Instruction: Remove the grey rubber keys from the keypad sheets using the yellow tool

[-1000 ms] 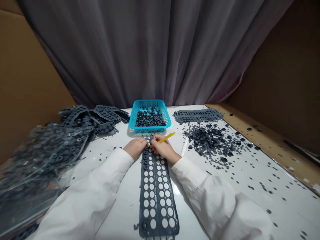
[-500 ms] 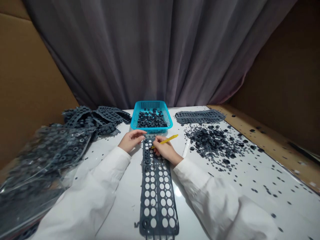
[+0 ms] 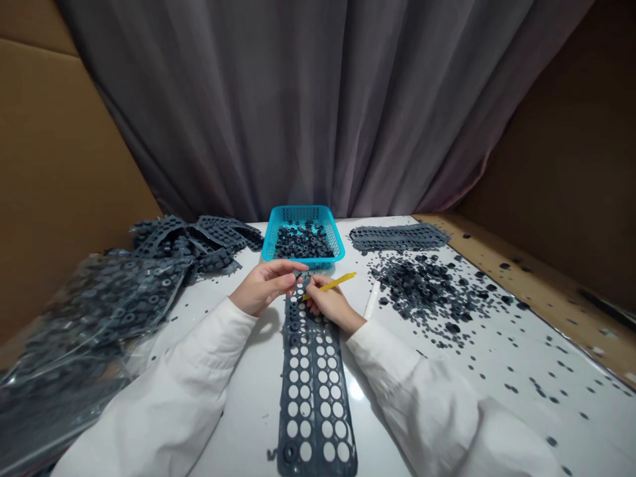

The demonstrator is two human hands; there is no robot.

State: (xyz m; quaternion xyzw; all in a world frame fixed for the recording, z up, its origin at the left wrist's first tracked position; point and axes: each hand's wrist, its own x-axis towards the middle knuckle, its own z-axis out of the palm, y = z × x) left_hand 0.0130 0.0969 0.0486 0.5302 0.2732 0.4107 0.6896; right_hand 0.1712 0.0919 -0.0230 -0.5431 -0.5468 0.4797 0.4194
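A long dark rubber sheet (image 3: 314,397) with rows of round holes lies lengthwise in front of me on the white table. Most near holes show white through them, while dark rubber rings fill several others. My right hand (image 3: 325,301) grips a slim yellow pen-like tool (image 3: 340,281), its lower end down at the sheet's far part. Just left of it, my left hand (image 3: 265,285) is raised a little over the sheet's edge, thumb and forefinger pinched together. Something small and dark shows at those fingertips, too small to make out.
Beyond my hands stands a blue basket (image 3: 269,232) of dark rubber rings. Clear bags of rings (image 3: 129,291) and stacked sheets (image 3: 213,235) lie left. At right are another sheet (image 3: 397,236), a heap of dark bits (image 3: 427,285) and a white stick (image 3: 371,299).
My left hand has lifted off the sheet's far left edge, its fingertips shifting slightly right and closing. My right hand stays nearly in place with the yellow tool. The view has shifted slightly.
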